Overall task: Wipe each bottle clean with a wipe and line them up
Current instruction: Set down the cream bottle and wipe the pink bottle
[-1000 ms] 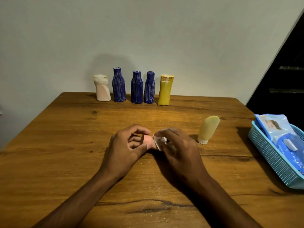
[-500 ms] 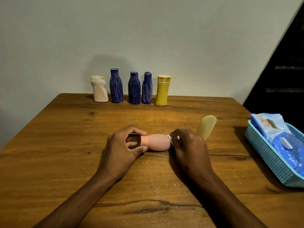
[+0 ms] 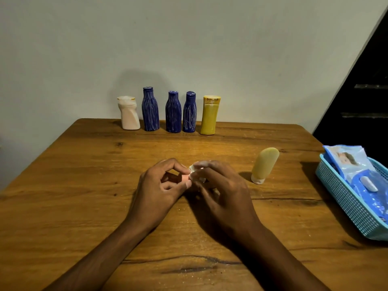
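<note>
Nearest the viewer, both hands meet over the table [image 3: 84, 185]. The left hand [image 3: 161, 185] curls its fingers and thumb round one end of the pink bottle [image 3: 184, 178], which lies on its side between the hands and is mostly hidden. The right hand [image 3: 218, 190] pinches a white wipe [image 3: 194, 168] against the bottle. To do this well, I judge the left should turn the bottle slowly while the wipe sweeps end to end — cap included. Right of the bottle stands a tube [image 3: 265, 164] on its cap, likely next; further right, a basket [image 3: 346, 204]. Beyond the bottle, five bottles [image 3: 173, 112] stand in a row — the pink one belongs beside them.
</note>
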